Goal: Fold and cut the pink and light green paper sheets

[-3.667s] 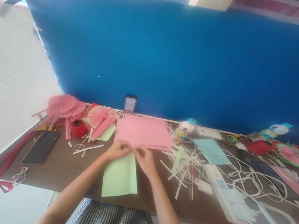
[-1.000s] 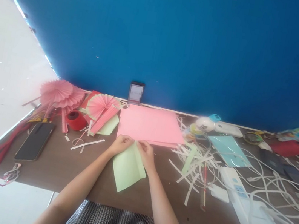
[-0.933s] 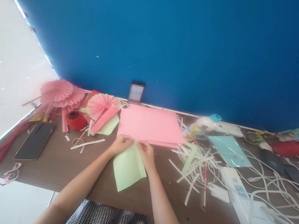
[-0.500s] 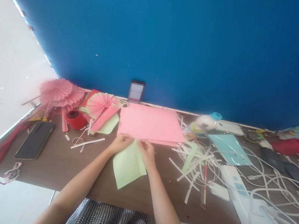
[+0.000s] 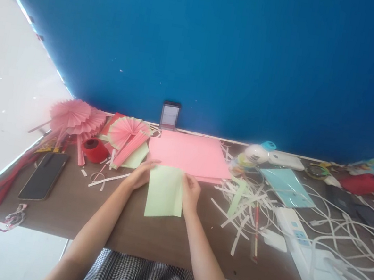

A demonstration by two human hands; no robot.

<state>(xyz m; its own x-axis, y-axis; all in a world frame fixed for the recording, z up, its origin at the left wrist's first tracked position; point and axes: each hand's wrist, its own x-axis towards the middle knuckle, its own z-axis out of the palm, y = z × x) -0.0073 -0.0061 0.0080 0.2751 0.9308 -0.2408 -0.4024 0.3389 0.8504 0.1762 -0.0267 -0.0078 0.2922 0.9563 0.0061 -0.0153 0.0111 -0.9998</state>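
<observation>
A light green sheet of paper (image 5: 165,194) is held up between my two hands, its crease lines faint near the right side. My left hand (image 5: 143,174) grips its upper left edge, with part of the fingers behind the sheet. On the opposite edge, the thumb and fingers of my right hand (image 5: 191,191) pinch the paper. Just beyond it lies a stack of pink paper (image 5: 190,152), and the sheet's top overlaps the stack's front edge from this viewpoint.
To the left are pink folded paper fans (image 5: 129,132), a red tape roll (image 5: 95,150) and a dark phone (image 5: 43,176). On the right lie white paper strips (image 5: 244,202), a glue bottle (image 5: 256,152), a power strip (image 5: 296,235) and tangled cables. A small device (image 5: 170,115) leans against the blue wall.
The green paper has turned from a corner-down tilt to nearly square. My hands have moved apart, from its top corner to its left and right edges.
</observation>
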